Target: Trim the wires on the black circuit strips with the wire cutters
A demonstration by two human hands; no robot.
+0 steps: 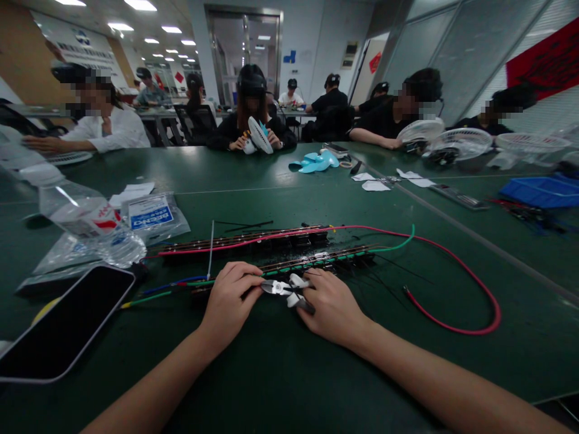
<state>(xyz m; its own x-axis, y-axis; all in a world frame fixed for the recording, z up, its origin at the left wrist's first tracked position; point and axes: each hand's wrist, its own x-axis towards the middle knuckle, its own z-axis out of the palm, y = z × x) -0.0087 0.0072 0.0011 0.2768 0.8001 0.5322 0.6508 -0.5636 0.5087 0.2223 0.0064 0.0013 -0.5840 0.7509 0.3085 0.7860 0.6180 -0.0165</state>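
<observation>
My right hand [332,301] is closed around the handles of a pair of diagonal cutters [283,288], whose jaws point left. At the jaws' tip are the pinched fingertips of my left hand [230,295]; what lies between them is hidden. Just beyond both hands runs a long black strip [330,259] with metal rods and a green wire [398,248] along it. Behind it lies a similar black strip [298,236] with a thick red wire [456,259] that loops out to the right. A white cable tie [211,250] sticks up beside my left hand.
At left are a phone [67,319], a plastic bottle [85,211] and a labelled plastic bag [154,214]. Thin black cable ties [244,226] lie behind the strips. Farther off are blue fan blades [314,161], a blue tray [543,191] and several people seated with fan parts.
</observation>
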